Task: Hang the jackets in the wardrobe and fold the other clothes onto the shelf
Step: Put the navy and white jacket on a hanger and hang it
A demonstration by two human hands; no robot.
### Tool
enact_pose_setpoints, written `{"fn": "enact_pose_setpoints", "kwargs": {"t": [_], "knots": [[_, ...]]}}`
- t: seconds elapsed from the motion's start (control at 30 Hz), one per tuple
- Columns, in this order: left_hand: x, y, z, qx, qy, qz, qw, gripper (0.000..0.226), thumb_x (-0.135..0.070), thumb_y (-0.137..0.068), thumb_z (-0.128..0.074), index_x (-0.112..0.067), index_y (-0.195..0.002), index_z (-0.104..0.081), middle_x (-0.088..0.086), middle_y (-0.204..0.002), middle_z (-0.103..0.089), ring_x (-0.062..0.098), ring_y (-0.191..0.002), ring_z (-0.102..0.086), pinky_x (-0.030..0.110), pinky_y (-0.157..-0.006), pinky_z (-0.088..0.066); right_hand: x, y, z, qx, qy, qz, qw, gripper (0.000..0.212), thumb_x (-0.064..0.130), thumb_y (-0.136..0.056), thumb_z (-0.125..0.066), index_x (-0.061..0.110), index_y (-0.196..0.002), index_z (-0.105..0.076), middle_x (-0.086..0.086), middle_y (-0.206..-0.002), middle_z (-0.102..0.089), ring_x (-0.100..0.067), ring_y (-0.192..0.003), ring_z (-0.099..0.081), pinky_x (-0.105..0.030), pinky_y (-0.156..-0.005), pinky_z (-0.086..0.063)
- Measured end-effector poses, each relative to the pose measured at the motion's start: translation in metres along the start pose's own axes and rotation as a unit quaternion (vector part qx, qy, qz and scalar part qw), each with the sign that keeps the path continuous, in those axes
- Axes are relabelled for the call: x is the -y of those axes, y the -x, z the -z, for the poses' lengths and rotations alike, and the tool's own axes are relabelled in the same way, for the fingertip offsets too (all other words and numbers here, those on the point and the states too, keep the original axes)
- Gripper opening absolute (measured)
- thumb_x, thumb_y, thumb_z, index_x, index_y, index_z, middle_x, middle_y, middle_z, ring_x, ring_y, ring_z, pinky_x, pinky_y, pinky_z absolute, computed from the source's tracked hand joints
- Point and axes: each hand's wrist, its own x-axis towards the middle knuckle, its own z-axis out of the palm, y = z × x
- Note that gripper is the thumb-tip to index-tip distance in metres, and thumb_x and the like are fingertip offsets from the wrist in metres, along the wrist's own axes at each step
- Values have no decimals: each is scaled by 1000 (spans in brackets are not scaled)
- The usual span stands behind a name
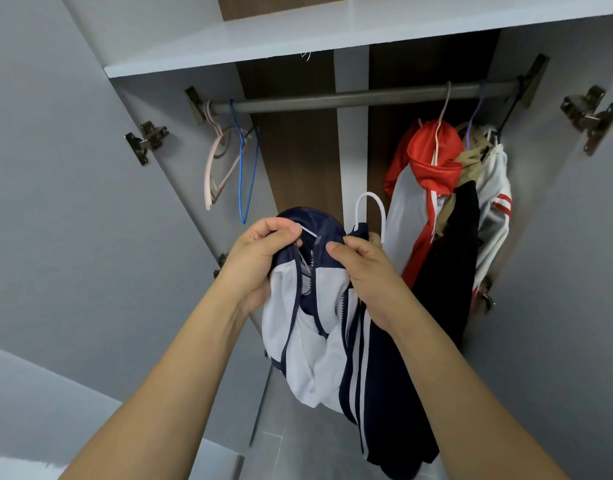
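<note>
Left hand [260, 251]: fingers curled, thumb and forefinger pinching the navy collar of the navy-and-white jacket [318, 323] together with the thin white arm of the white hanger [369, 211] that runs inside the neck. Lower fingers wrap the jacket's white shoulder panel.

Right hand [363, 268]: fingers curled, thumb and fingertips gripping the opposite side of the collar, just beside the base of the hanger hook. Both hands are closed on fabric, near each other, one on each side of the open zip.

Jacket: navy hood and collar, white chest panels, navy sleeve with two white stripes, dark zip teeth parted at the front. Held in mid-air in front of the open wardrobe, below the rail [350, 97] and between its two groups of hangers. Long axis runs top to bottom, collar up, hem and sleeve hanging loose toward the floor [298, 445]. The hanger hook stands upright above the collar, apart from the rail.

Rail, left end: a pink hanger [216, 168] and a blue hanger [244, 174], both bare. Right end: a red-and-white jacket [426, 188], a black garment [447, 251] and a white garment with red stripes [497, 195], hanging close together. A white shelf [298, 39] spans above the rail.
</note>
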Motion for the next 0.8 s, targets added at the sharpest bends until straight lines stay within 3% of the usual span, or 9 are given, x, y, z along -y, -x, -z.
{"fn": "enact_pose_setpoints", "kwargs": {"t": [0.13, 0.23, 0.3, 0.4, 0.53, 0.63, 0.7, 0.8], "knots": [[2, 0, 2, 6, 18, 19, 1000, 6, -12, -82, -72, -13, -88, -70, 8, -80, -69, 19, -70, -67, 32, -69, -58, 2, 6, 2, 25, 0, 19, 1000, 38, 50, -81, -62, 13, -71, -60, 38, -76, -50, 5, -65, -54, -7, -60, -45], [1, 0, 3, 1, 17, 22, 1000, 11, -18, -73, -77, -13, -80, -70, 9, -77, -70, 21, -68, -67, 33, -67, -58, -1, 7, 4, 37, 6, 24, 999, 25, 43, -89, -62, 24, -76, -69, 27, -101, -46, 9, -77, -59, -5, -64, -45], [1, 1, 2, 3, 14, 19, 1000, 8, -16, -76, -75, -13, -75, -67, 11, -77, -71, 22, -66, -68, 33, -63, -58, 0, 7, 3, 38, 11, 21, 999, 28, 45, -87, -62, 19, -80, -69, 21, -105, -45, 7, -79, -60, -5, -66, -46], [2, 1, 1, 11, 2, 3, 1000, 11, -8, -89, -65, -11, -78, -65, 12, -78, -70, 21, -67, -67, 32, -65, -59, 5, 7, 2, 42, 10, 8, 999, 45, 52, -77, -61, 6, -75, -60, 37, -79, -49, 0, -66, -53, -6, -61, -44], [1, 5, -3, 37, -51, -34, 997, 12, -2, -95, -58, -7, -86, -63, 11, -80, -70, 19, -69, -67, 30, -66, -58, 7, 7, 5, 74, -2, -10, 997, 45, 51, -71, -58, 6, -75, -59, 35, -60, -52, 7, -58, -49, -5, -55, -41], [1, 8, -5, 49, -68, -39, 996, 10, -4, -95, -59, -8, -88, -64, 8, -79, -72, 18, -68, -69, 28, -63, -57, 10, 9, 7, 98, 3, -20, 995, 48, 51, -68, -57, 4, -75, -57, 32, -58, -50, 2, -62, -47, -11, -59, -41], [1, 9, -5, 52, -69, -38, 996, 9, -5, -94, -60, -9, -88, -65, 8, -80, -72, 18, -69, -68, 28, -65, -57, 12, 11, 9, 114, 3, -27, 993, 51, 49, -69, -57, 0, -81, -58, 31, -58, -51, -2, -68, -49, -21, -67, -41], [1, 11, -4, 57, -71, -43, 995, 9, -5, -93, -61, -10, -87, -64, 5, -78, -71, 16, -67, -67, 26, -64, -56, 14, 14, 12, 123, 1, -32, 992, 43, 42, -74, -56, -1, -78, -58, 30, -58, -50, -5, -71, -49, -31, -72, -39]]}}
